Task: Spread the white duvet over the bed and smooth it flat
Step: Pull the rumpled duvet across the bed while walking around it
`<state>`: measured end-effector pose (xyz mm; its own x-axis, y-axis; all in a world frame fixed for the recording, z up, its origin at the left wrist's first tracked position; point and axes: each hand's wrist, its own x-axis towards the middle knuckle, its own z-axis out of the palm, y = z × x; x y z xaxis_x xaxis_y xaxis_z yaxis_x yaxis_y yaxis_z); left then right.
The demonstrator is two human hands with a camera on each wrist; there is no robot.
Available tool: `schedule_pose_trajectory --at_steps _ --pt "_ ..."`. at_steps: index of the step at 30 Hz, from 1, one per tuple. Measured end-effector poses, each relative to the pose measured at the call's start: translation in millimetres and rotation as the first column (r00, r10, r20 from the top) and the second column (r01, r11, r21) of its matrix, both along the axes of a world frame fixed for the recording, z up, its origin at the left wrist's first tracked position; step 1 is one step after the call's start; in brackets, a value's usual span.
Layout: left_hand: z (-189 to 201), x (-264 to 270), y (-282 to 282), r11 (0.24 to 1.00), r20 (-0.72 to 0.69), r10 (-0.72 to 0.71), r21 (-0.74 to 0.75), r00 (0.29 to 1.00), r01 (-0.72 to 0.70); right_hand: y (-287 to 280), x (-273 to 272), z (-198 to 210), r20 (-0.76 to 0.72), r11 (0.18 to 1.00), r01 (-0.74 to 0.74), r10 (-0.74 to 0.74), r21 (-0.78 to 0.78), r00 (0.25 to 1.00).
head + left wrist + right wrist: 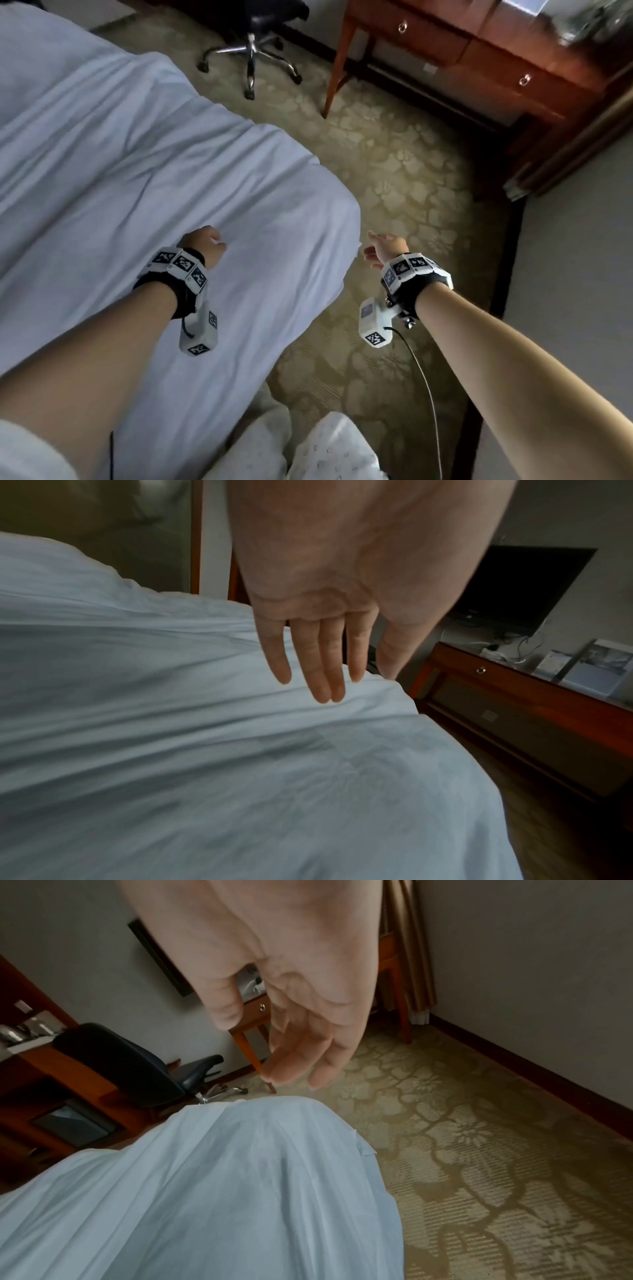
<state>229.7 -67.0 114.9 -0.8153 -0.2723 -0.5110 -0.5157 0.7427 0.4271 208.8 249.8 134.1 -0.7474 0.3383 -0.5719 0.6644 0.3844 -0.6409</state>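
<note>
The white duvet covers the bed across the left half of the head view, with long creases running over it and its near corner hanging toward the carpet. My left hand is over the duvet near that corner. In the left wrist view the left hand has straight fingers just above or on the cloth; contact is unclear. My right hand hangs beside the duvet corner, over the carpet. Its fingers are relaxed and hold nothing, above the draped corner.
Patterned carpet runs along the bed's right side. A wheeled office chair and a wooden desk with drawers stand beyond the bed. A wall closes the right side. A dark television hangs above the desk.
</note>
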Motion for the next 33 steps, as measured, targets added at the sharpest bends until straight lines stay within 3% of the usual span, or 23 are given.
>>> schedule_pose_trajectory --at_steps 3,5,9,11,14,17,20,24,28,33 --pt "-10 -31 9 0.999 0.048 0.033 -0.004 0.998 -0.033 1 -52 -24 0.071 0.996 -0.078 0.075 0.049 0.995" --pt "-21 -46 9 0.994 0.068 0.107 -0.006 0.992 -0.107 8 -92 -49 0.121 0.975 -0.188 0.173 0.12 0.977" --pt "-60 -63 8 0.956 0.134 0.292 -0.016 0.947 -0.293 6 -176 -87 0.151 0.959 -0.244 0.222 0.143 0.963" --pt "-86 -54 12 0.906 0.184 0.422 -0.044 0.888 -0.422 1 -221 -110 0.152 0.915 -0.353 0.328 0.196 0.933" --pt "-122 -38 33 0.858 0.238 0.514 -0.138 0.824 -0.495 -5 -274 -149 0.185 0.814 -0.504 0.47 0.288 0.863" --pt "-148 -32 63 0.881 0.226 0.468 -0.2 0.854 -0.429 -10 -307 -179 0.205 0.755 -0.586 0.549 0.294 0.81" --pt "-163 -30 91 0.902 0.269 0.399 -0.288 0.877 -0.322 -14 -320 -207 0.332 0.613 -0.746 0.669 0.26 0.665" --pt "-159 -35 112 0.852 0.246 0.392 -0.46 0.887 -0.249 -10 -315 -213 0.332 0.535 -0.812 0.741 0.233 0.584" --pt "-136 -51 106 0.887 0.343 0.306 -0.441 0.888 -0.135 1 -322 -186 0.295 0.509 -0.836 0.783 0.203 0.548" --pt "-69 -78 109 0.944 0.542 0.103 -0.318 0.834 0.09 32 -352 -102 0.196 0.514 -0.839 0.817 0.179 0.543"
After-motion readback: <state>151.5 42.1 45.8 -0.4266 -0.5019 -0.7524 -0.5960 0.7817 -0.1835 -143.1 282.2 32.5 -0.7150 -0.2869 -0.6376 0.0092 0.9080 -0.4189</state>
